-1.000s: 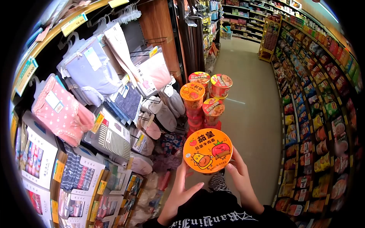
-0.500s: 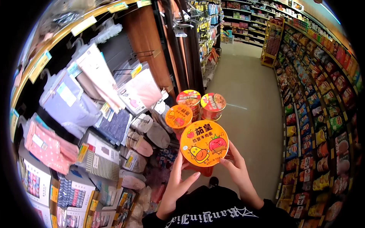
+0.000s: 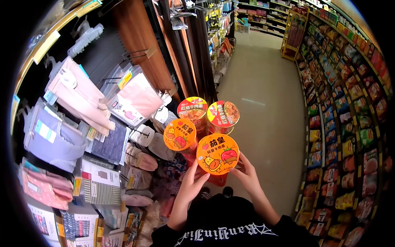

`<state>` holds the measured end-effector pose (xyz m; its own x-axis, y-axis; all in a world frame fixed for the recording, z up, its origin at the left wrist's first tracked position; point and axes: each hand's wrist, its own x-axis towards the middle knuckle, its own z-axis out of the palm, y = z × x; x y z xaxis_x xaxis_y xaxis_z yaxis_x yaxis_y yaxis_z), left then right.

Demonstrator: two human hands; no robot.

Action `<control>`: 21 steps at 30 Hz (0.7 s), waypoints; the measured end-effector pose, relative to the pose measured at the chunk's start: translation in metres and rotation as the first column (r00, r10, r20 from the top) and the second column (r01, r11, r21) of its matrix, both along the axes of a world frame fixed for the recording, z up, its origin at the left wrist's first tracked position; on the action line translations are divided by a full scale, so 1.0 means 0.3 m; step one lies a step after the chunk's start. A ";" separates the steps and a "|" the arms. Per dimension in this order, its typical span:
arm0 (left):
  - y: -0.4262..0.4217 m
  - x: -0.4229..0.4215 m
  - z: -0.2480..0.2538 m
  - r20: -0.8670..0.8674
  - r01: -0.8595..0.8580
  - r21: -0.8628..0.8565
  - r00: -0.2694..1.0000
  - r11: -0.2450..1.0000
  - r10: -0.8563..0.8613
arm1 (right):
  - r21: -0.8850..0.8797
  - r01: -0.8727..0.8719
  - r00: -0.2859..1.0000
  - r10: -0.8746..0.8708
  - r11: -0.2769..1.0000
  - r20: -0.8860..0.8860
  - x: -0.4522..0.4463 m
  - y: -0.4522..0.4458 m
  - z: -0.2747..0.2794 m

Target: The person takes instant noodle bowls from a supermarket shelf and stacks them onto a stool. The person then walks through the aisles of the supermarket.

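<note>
Between my two hands is an instant noodle cup [image 3: 218,153] with an orange lid showing cartoon figures. My left hand [image 3: 191,181] grips its left side, thumb near the lower rim. Fingers of my right hand [image 3: 245,176] curl round the right side, thumb at the lid's edge. A second orange-lidded noodle cup [image 3: 180,135] stands just beyond to the left. Behind sit two red noodle cups with pictured lids, a left one [image 3: 192,108] and a right one [image 3: 223,114]. What supports these cups is mostly hidden beneath them.
Hanging clothing and slippers [image 3: 142,158] fill the rack on the left. Bagged snacks line the shelves [image 3: 329,123] on the right. A floor aisle [image 3: 263,82] runs ahead, with a yellow display stand [image 3: 294,33] at its far right.
The held cup has moved down and away from my head, closer to the other cups. My view has shifted, and the group of cups appears larger and further left.
</note>
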<state>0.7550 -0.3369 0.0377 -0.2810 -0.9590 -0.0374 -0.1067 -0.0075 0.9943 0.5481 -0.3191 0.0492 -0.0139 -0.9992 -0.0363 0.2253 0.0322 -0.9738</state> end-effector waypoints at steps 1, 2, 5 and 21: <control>-0.028 0.003 -0.010 -0.127 0.032 0.118 0.992 0.993 -0.017 | 0.004 0.012 1.000 -0.012 1.000 0.004 0.009 -0.020 -0.016; -0.054 0.009 -0.030 -0.086 0.036 0.088 0.996 0.995 -0.029 | 0.025 0.023 1.000 -0.023 0.999 0.016 0.016 -0.040 -0.030; -0.135 0.027 -0.048 -0.128 0.087 0.110 0.989 0.990 -0.072 | 0.052 0.071 0.997 -0.072 0.996 0.026 0.043 -0.088 -0.066; -0.341 0.171 -0.061 0.014 0.455 0.231 0.882 0.860 -0.470 | 0.107 0.418 0.907 -0.421 0.902 0.000 0.237 -0.145 -0.167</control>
<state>0.8064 -0.4392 0.0194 -0.6795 -0.6855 -0.2614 -0.2172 -0.1524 0.9642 0.6193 -0.3625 -0.0008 -0.4290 -0.8919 -0.1434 0.2620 0.0291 -0.9646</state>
